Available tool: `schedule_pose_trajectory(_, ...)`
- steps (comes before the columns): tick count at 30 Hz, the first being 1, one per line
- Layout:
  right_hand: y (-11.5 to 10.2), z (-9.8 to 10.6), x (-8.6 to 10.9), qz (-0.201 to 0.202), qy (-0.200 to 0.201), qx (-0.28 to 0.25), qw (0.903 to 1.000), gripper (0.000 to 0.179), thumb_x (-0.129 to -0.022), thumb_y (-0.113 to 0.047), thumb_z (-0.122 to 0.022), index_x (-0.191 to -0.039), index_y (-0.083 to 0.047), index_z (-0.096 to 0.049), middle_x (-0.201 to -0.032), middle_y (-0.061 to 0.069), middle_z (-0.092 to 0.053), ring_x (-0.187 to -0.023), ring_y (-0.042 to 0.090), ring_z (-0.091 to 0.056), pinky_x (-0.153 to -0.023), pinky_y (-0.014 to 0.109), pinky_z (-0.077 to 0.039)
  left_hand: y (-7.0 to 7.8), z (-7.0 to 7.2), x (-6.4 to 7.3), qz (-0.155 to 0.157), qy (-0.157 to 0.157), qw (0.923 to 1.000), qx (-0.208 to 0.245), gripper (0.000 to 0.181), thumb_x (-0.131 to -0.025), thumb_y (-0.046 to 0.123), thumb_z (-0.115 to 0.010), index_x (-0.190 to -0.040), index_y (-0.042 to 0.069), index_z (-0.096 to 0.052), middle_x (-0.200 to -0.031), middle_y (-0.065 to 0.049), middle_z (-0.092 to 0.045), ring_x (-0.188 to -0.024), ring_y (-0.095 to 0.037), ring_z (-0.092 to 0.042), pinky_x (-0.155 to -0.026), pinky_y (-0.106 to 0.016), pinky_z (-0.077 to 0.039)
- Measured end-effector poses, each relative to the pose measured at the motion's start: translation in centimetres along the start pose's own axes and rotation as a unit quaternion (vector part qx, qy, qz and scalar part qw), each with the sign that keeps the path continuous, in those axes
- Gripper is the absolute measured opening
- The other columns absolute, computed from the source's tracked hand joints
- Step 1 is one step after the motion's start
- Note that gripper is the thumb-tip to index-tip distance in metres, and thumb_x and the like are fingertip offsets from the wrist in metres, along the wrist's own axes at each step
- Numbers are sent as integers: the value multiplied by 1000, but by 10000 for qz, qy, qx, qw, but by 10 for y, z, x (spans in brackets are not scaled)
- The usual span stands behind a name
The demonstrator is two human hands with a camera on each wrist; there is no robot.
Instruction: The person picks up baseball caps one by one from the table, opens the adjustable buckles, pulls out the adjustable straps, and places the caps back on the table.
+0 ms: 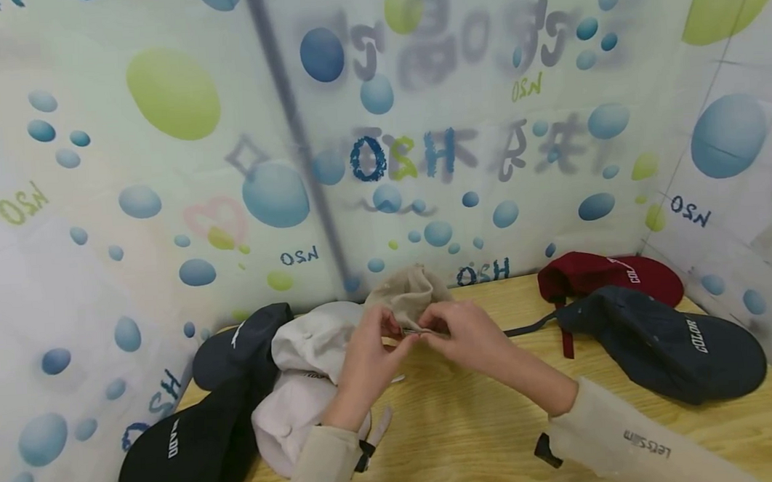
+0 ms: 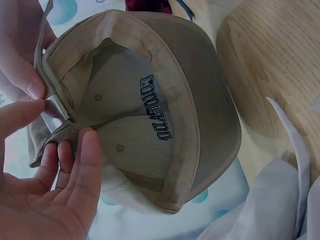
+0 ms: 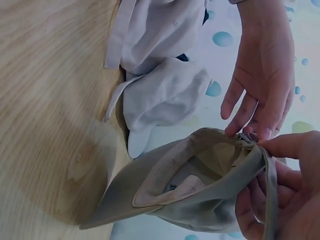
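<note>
A beige baseball cap (image 1: 410,289) is held up over the table, its hollow inside facing me. Dark lettering (image 2: 156,107) shows inside its front panel. At the back of the cap sits a silver metal buckle (image 2: 54,114). My left hand (image 1: 369,358) pinches the band at this buckle, thumb on the metal and fingers underneath. Beside it, my right hand (image 1: 469,335) pinches the other side of the buckle with thumb and fingertips. A loose strap end (image 3: 271,200) runs down past the right hand's fingers.
On the left lie a navy cap (image 1: 241,347), a black cap (image 1: 187,451), a white cap (image 1: 322,339) and a pale cap (image 1: 290,421). To the right a red cap (image 1: 597,277) lies behind a dark blue cap (image 1: 667,346). A printed curtain (image 1: 424,217) hangs behind the wooden table (image 1: 461,426).
</note>
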State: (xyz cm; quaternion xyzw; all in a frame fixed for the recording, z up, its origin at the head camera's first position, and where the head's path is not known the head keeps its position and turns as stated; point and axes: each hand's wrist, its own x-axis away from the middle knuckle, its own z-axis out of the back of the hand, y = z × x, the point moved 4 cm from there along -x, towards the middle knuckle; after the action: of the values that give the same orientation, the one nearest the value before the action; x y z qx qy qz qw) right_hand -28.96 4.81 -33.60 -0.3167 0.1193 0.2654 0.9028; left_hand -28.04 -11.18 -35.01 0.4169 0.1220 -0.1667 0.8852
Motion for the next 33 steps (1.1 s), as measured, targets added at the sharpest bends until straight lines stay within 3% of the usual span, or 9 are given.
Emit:
schedule_pose_trajectory(4, 0, -3, 0, -82, -61, -261, 9996, 9, -90, -19, -74, -95, -11, -74, -92, 1, -74, -83, 12, -69, -74, 29, -58, -2, 0, 0, 68, 22, 9999, 115, 24, -93, 17, -71, -98, 9, -49, -95, -7, -58, -96, -24, -67, -71, -20, -56)
schedule_pose_trajectory(15, 4, -11, 0, -176, -29, -428, 9989, 4, -90, -17, -74, -92, -13, -74, -88, -2, -75, -78, 7, -68, -68, 21, -54, -2, -5, -1, 187, 62, 9996, 202, 15, -92, 9, -66, -100, 9, -53, -95, -8, -62, -97, -26, -68, -73, -21, -59)
schedule_pose_trajectory(26, 7, -19, 1, -163, 68, -599, 9980, 6, -91, -16, -73, -92, -11, -73, -88, -2, -74, -78, 8, -68, -67, 20, -53, 0, -11, 1, -42, 311, 9983, -495, 16, -89, 5, -64, -99, 8, -52, -100, -11, -60, -96, -27, -69, -72, -22, -59)
schedule_pose_trajectory(33, 6, -20, 3, -102, 62, -647, 9978, 5, -91, -15, -73, -90, -10, -73, -86, -2, -73, -76, 7, -67, -66, 18, -52, 3, -11, 1, -48, 280, 9969, -734, 16, -88, 4, -64, -98, 10, -54, -101, -10, -62, -92, -24, -71, -68, -17, -56)
